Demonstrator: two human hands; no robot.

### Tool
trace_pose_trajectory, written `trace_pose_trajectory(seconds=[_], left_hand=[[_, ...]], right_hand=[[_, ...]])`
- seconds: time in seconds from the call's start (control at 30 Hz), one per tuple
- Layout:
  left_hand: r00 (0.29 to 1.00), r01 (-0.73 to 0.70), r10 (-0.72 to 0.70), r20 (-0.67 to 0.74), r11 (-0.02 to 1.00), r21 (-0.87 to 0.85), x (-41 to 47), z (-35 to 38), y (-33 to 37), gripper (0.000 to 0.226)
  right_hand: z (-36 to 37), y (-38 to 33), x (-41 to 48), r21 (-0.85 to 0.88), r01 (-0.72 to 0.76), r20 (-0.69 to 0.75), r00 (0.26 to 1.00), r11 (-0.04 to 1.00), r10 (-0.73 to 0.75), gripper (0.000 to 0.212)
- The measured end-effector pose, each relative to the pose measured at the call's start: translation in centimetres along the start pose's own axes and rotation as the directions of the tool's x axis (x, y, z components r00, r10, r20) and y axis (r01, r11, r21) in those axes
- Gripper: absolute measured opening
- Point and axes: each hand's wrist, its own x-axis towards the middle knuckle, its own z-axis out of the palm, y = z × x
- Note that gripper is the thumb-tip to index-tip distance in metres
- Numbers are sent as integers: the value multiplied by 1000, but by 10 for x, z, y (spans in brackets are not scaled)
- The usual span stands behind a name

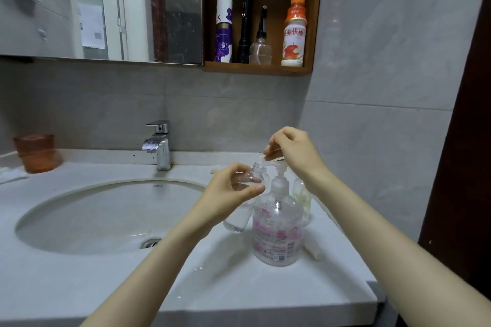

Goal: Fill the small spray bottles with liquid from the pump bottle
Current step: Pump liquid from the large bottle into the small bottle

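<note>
My left hand (225,191) has its thumb and fingers curled round a small clear plastic spray bottle (252,177). Its spray top is off, and I hold it tilted in the air with its open neck up against the spout of the pump. My right hand (292,151) sits on top of that pump, fingers bent over the white pump head (276,163) and pinching it, set to press down.

I'd judge the filling of this one has barely started: its walls look clear and I can make out little or no liquid inside, though clear on clear is hard to read.

The large clear plastic pump bottle with a pink label (277,225) stands upright on the white stone counter (239,287), just right of the oval white sink (106,215), and looks well stocked.

A second small clear bottle (237,219) stands behind my left wrist and seems to hold liquid already, so it may be done. A third small bottle (301,195), faintly yellowish, stands behind the pump bottle; I cannot tell its level. A small white tube-shaped part (314,249) lies on the counter to the right, so capping is left too.
</note>
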Motion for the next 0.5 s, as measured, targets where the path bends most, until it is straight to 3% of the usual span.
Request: trace_pose_trajectory(seconds=[0.5], left_hand=[[1000, -26, 26, -13, 1000, -3, 2, 5, 2, 27]], right_hand=[[6, -13, 22, -491, 16, 274, 952, 871, 137, 21]])
